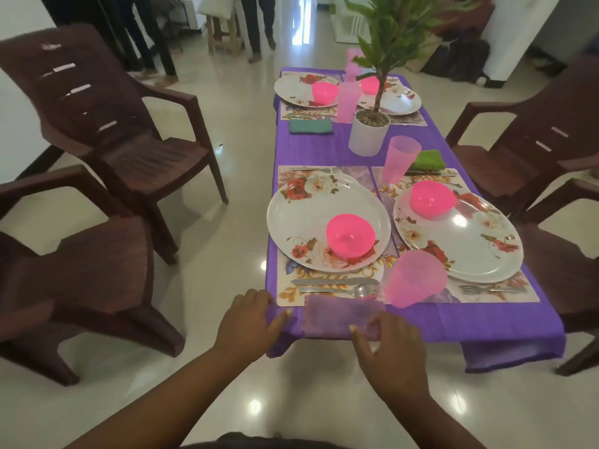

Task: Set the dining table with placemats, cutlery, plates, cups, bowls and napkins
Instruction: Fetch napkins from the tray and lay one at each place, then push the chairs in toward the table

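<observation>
Both hands working at near table edge. Right hand (390, 348) pinching purple napkin (340, 315) lying just below knife (334, 281) and spoon (337, 290). Left hand (249, 322) resting fingers loosely extended on tablecloth (470, 322) beside it.

Two bare forearms reach in from the bottom edge — no sleeves, no watch, no bracelet or ring to be seen on either. The left hand (251, 314) and the right hand (390, 346) are both uncovered, with short, pale fingernails showing on the fingertips. At the very bottom of the view, between the arms, a narrow strip of dark cloth shows — part of a garment, too little of it visible to tell what kind.
</observation>
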